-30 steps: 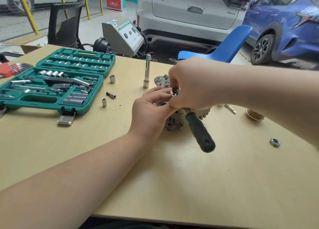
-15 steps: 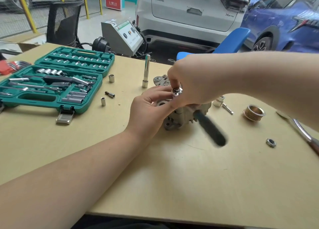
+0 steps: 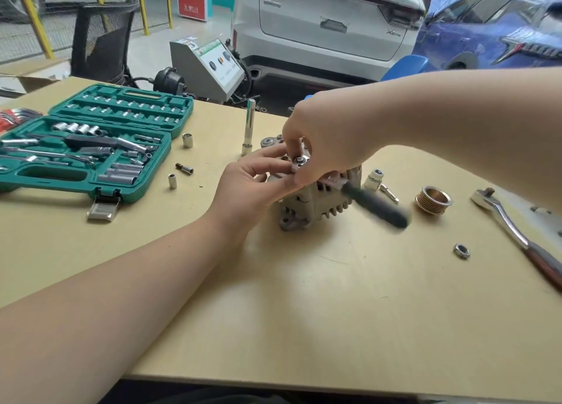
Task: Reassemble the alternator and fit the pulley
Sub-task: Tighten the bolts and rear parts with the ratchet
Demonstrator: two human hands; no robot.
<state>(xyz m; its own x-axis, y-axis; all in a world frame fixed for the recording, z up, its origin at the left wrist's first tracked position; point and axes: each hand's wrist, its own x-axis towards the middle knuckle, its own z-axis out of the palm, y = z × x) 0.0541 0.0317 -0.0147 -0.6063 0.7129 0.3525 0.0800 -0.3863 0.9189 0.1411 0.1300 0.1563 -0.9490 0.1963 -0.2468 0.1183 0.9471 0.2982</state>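
The alternator (image 3: 313, 200) stands on the surface (image 3: 304, 312) near the middle, somewhat toward the far edge. Both hands meet on top of it. The left hand (image 3: 252, 187) rests against the alternator's left side, its fingers reaching to the head of a small ratchet (image 3: 299, 161) and touching it. The right hand (image 3: 322, 142) comes in from the right and its grip is clenched round the ratchet's head from above; the tool's dark handle (image 3: 377, 206) sticks out toward the right and near edge, blurred.

The pulley (image 3: 433, 199) lies loose on the surface to the right of the alternator, well apart from it. A nut (image 3: 461, 250) sits nearer the near edge, below the pulley. A larger ratchet wrench (image 3: 517, 230) lies by the right edge. A tall socket (image 3: 248, 126) stands upright toward the far edge, and an open green socket case (image 3: 85, 142) fills the far left corner.
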